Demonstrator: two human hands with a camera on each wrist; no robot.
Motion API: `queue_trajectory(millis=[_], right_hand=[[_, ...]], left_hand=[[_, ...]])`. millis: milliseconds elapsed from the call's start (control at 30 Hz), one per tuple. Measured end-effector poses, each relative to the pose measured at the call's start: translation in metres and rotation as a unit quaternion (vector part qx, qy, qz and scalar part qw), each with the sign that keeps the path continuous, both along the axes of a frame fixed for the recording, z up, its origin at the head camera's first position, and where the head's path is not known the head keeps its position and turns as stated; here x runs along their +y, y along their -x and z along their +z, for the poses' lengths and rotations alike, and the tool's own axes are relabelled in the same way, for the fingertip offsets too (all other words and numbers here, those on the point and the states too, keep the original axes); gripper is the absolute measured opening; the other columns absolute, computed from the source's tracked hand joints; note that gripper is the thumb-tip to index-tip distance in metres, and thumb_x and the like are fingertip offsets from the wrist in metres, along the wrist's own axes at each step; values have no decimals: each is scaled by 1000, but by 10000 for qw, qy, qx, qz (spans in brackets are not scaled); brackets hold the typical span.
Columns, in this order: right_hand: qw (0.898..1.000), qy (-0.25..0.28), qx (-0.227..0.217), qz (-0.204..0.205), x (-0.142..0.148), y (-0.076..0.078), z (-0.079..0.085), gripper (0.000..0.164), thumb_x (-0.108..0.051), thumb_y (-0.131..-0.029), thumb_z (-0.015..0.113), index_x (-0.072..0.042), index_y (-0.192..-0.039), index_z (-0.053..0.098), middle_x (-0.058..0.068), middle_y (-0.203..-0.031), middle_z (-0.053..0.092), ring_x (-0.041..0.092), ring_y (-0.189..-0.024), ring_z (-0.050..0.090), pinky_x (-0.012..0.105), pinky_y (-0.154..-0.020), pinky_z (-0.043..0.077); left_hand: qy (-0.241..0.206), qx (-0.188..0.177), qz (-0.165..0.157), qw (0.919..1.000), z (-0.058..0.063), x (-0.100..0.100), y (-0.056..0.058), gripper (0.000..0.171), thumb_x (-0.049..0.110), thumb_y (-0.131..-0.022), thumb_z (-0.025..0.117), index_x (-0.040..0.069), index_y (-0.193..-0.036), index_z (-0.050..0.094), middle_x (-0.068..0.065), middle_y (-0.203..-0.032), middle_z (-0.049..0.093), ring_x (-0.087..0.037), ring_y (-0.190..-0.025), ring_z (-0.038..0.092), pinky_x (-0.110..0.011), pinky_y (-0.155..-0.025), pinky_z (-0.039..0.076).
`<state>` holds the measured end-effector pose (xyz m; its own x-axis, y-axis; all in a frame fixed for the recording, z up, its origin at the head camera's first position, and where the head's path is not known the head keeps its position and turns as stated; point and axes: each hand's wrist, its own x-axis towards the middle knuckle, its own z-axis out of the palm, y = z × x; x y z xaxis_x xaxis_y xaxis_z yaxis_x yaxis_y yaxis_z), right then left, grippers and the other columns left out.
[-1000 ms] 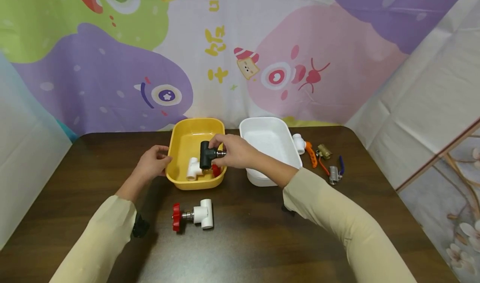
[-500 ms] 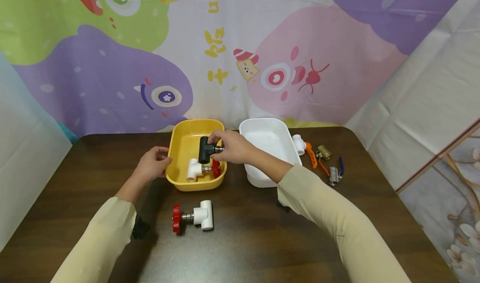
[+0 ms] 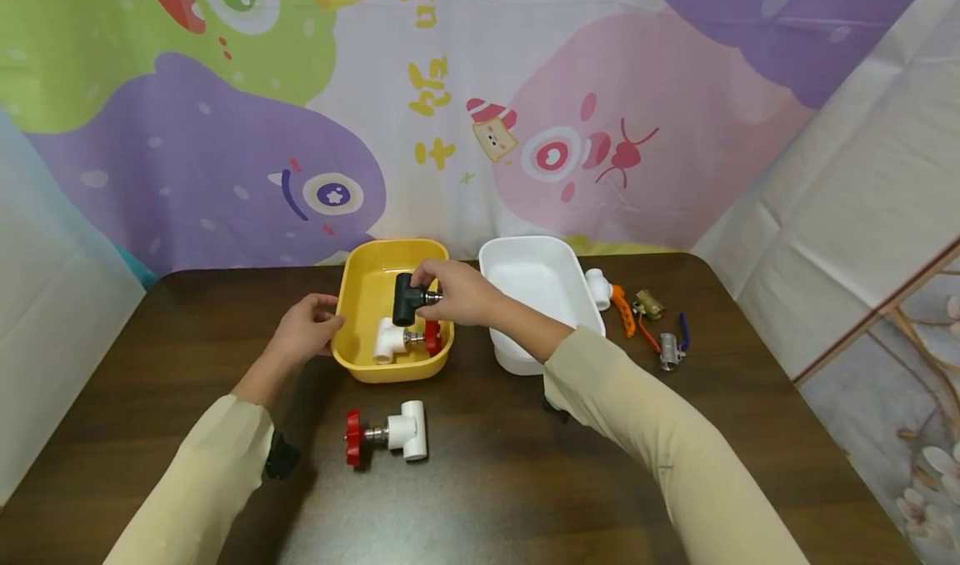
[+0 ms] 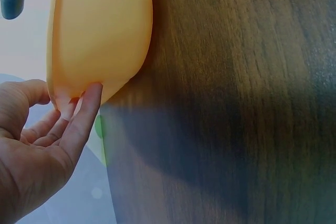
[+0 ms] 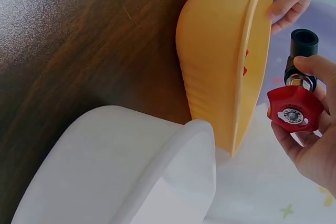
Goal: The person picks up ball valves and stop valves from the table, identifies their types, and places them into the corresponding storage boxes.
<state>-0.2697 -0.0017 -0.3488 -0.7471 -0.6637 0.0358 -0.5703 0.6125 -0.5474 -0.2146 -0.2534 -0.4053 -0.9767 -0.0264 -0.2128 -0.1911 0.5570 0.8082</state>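
Note:
My right hand [image 3: 467, 292] grips a black valve [image 3: 408, 298], a tee-shaped body with a metal stem and a red handwheel [image 5: 295, 109]. It is held over the yellow tub [image 3: 354, 277]; the hand mostly hides the handwheel in the head view. Inside the tub lies a white valve [image 3: 388, 340] with its own red wheel [image 3: 432, 337]. My left hand [image 3: 302, 328] holds the tub at its left wall, thumb at the rim and fingers [image 4: 86, 111] along the outside. On the table in front lies another white valve [image 3: 405, 432] with a red handwheel.
Right of the yellow tub stands a white tub [image 3: 540, 277]. Beyond it lie a white valve with an orange lever [image 3: 621, 308], a brass ball valve [image 3: 648, 304] and a silver ball valve with a blue lever [image 3: 670, 350]. A patterned cloth hangs behind the table [image 3: 495, 490].
The black valve and my right hand have moved slightly left and away over the yellow tub, showing more of the white valve inside. My left hand stays at the tub's side.

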Motion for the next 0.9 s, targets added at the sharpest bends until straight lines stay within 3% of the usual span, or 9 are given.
queue_trajectory(millis=[900], right_hand=[[9999,-48,115,50,-9,12,-12,36,-23,-79,73,-11,-110,58,5,-106,64,17,-92,56,28,-82,48]], left_hand=[[23,-28,116,9999,3,3,-1,48,17,-96,49,-3,-137,34,-26,-118,49,-37,-96,61,-35,-70,59]])
